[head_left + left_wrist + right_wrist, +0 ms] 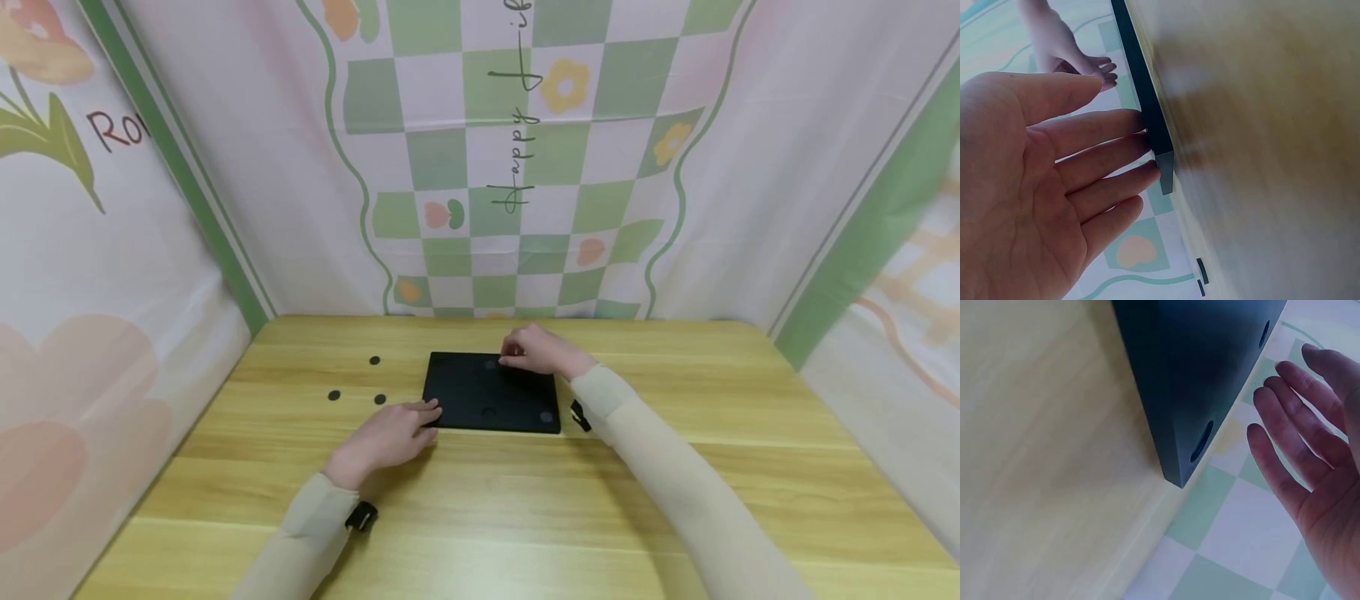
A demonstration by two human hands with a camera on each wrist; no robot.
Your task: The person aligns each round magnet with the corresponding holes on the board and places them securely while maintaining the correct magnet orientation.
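A flat black rectangular board (459,383) with round recesses lies on the wooden table. Greyish round spots show at its front right corner and near the middle of its back edge, while a dark round recess (488,413) is at front middle. My left hand (393,433) rests its straight fingers on the board's front left corner. Over the back right part of the board is my right hand (536,348), its fingers loosely bent with nothing between them in the right wrist view. To the board's left lie three small dark discs, the nearest being a disc (380,399).
The wooden table (480,517) reaches back to a checkered green and white curtain (491,167). Further curtains hang at both sides. A small black device (362,517) is strapped at the left wrist, another black device (580,415) at the right.
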